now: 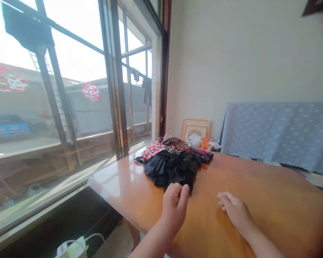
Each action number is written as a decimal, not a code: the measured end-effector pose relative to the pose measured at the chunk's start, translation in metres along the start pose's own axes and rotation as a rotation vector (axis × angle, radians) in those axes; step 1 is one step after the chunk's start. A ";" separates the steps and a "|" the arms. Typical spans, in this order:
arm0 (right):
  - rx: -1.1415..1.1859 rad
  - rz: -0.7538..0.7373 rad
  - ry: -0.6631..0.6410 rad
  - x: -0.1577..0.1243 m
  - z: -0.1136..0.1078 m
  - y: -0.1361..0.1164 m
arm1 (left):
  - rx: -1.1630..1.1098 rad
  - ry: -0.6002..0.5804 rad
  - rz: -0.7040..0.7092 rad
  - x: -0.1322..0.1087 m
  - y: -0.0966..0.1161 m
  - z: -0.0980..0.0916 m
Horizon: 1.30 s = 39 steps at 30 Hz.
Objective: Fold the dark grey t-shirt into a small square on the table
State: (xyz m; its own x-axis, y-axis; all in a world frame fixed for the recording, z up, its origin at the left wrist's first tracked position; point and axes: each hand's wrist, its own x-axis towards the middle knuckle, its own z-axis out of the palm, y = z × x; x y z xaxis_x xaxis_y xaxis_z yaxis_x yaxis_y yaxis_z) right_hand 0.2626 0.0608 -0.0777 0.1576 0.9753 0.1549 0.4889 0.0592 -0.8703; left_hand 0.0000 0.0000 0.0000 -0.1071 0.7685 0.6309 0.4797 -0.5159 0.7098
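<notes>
A heap of clothes lies on the wooden table (258, 186), with a crumpled black garment (168, 166) at its near side. My left hand (175, 200) is closed in a fist at the near edge of this black cloth; whatever its fingers hold, if anything, is hidden. Further right, my right hand (234, 209) is over the bare tabletop, apart from the heap. Its fingers are loosely bent and partly stretched out, and nothing shows in them. On top of the heap are a red-and-white patterned cloth (153, 149) and a black-and-white patterned cloth (177, 147).
A dark purple patterned cloth (204, 156) lies at the heap's right. Behind are a wooden frame (196, 123) and an orange item (205, 142). A blue-grey dotted cloth (277, 132) hangs at the back right. A large window (90, 118) borders the left; a white bag-like item (74, 248) is below.
</notes>
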 end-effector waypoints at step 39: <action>0.058 -0.077 0.067 0.005 0.008 -0.021 | 1.033 -0.490 0.117 0.139 -0.087 -0.004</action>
State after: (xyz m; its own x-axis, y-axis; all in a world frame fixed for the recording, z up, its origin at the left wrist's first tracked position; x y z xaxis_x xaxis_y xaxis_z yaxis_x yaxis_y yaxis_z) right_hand 0.2465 0.0657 -0.0623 0.1797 0.9510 0.2515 0.4519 0.1473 -0.8798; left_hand -0.0598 0.1503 0.0272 0.2271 0.9179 0.3255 0.9738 -0.2113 -0.0837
